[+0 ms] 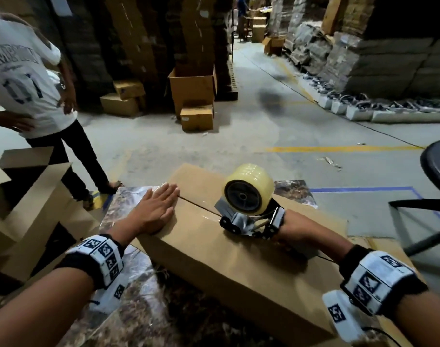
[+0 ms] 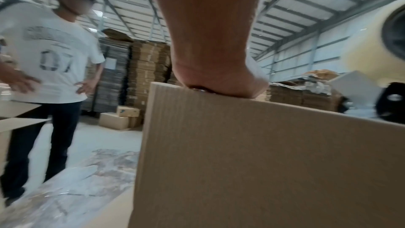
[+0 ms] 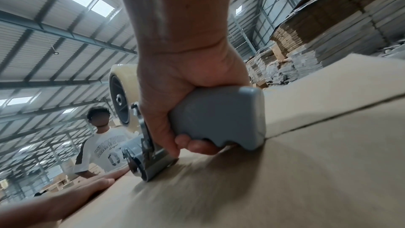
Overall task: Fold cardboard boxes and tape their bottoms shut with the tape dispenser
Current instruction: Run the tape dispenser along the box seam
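taping the box seam

the cardboard box (image 1: 229,259) lies on a plastic-covered sheet (image 1: 128,204) on the floor, its closed flaps facing up. the left hand (image 1: 155,209) lies flat on the flaps, fingers straight, beside the seam. the right hand (image 3: 175,93) is wrapped around the grey handle of the tape dispenser (image 1: 246,204), whose front end touches the seam. a person in a white shirt (image 1: 21,71) stands at the left.

The left hand (image 1: 152,211) lies flat, fingers (image 1: 167,194) straight and together (palm down). The right hand (image 3: 186,96) is fisted, fingers (image 3: 197,146) curled under, both forearms reaching forward.
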Available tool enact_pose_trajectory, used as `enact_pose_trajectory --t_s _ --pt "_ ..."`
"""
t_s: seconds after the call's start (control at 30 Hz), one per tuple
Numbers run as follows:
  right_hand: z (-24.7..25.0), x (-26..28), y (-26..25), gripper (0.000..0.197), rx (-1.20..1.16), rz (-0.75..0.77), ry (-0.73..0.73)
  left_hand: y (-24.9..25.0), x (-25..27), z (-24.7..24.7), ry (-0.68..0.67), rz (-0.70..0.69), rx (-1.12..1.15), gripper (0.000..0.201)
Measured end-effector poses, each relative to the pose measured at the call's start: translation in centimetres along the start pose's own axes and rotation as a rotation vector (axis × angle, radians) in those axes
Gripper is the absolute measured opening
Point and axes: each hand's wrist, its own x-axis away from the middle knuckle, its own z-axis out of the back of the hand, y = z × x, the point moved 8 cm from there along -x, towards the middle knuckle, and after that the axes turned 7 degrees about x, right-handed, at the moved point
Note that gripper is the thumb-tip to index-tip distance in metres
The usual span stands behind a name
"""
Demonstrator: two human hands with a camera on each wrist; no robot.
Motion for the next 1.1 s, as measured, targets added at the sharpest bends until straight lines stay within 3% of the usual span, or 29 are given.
enact_pose_trajectory --t_s 0.13,0.23,0.33,0.5,0.6,0.77,0.87,1.0,1.1 --pt "0.5 0.7 -0.9 0.016 0.113 0.063 0.004 7.3 0.1 -1.0 -0.015 -0.124 0.03 0.085" --pt "0.9 0.9 -0.9 0.013 0.122 0.054 0.018 11.7 -0.2 -1.8 -0.014 -0.206 0.031 0.105" --pt "1.0 1.4 -0.7 0.012 0.151 0.043 0.037 12.0 -0.2 -1.8 -0.002 -0.211 0.029 0.109" --pt "1.9 3.8 1.7 0.02 0.137 0.016 0.028 11.5 -0.1 -2.3 0.008 -0.233 0.039 0.08" --pt "2.9 6.3 5.3 0.023 0.105 -0.03 0.014 11.6 -0.1 -2.3 0.007 -0.212 0.051 0.076" --pt "3.6 8.3 8.4 0.011 0.162 -0.079 0.055 12.4 -0.1 -2.4 -0.006 -0.166 0.018 0.092" --pt "3.5 8.2 8.3 0.011 0.156 -0.057 0.053 16.5 0.3 -3.0 -0.054 -0.191 -0.008 0.104" --pt "3.2 8.0 8.7 0.02 0.162 -0.062 0.056 22.9 1.3 -4.1 -0.098 -0.317 -0.011 0.106" --pt "3.2 7.7 8.3 0.019 0.155 -0.045 0.076 22.2 1.0 -4.1 -0.068 -0.331 -0.018 0.099"
